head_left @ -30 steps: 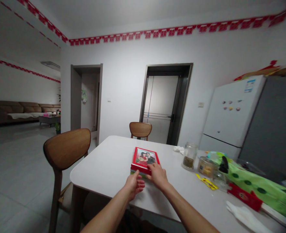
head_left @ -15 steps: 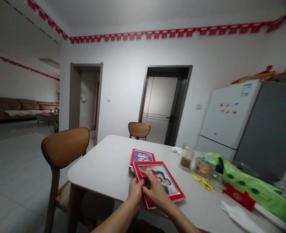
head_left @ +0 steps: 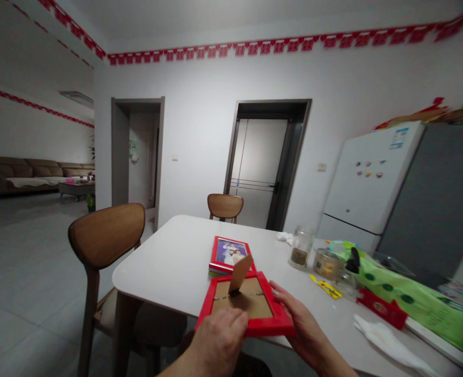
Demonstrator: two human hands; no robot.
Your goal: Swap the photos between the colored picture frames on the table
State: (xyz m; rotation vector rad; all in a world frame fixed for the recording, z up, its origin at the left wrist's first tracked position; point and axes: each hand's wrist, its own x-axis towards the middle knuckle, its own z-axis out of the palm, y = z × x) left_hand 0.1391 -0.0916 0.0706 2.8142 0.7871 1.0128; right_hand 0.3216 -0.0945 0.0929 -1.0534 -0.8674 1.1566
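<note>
A red picture frame (head_left: 261,329) is held over the near edge of the white table with its brown back facing up. Its cardboard stand (head_left: 241,273) sticks up from the middle of the backing. My left hand (head_left: 223,335) is closed over the frame's near edge, fingers curled, the thumb hidden. My right hand (head_left: 300,322) grips the right side, with fingers along the outer edge. Just beyond lies another red picture frame (head_left: 215,255), photo side up, on top of something with a greenish edge.
A white table (head_left: 168,262) spreads ahead. On its right stand a glass jar (head_left: 300,251), a container of snacks (head_left: 328,264), a yellow packet (head_left: 326,286), a green bag (head_left: 412,309) and a white tissue (head_left: 384,337). Wooden chairs (head_left: 108,235) stand at the left and far side.
The held frame has been flipped from photo side up to back side up, and its stand now shows raised. My hands have moved apart, the right one to the frame's right side.
</note>
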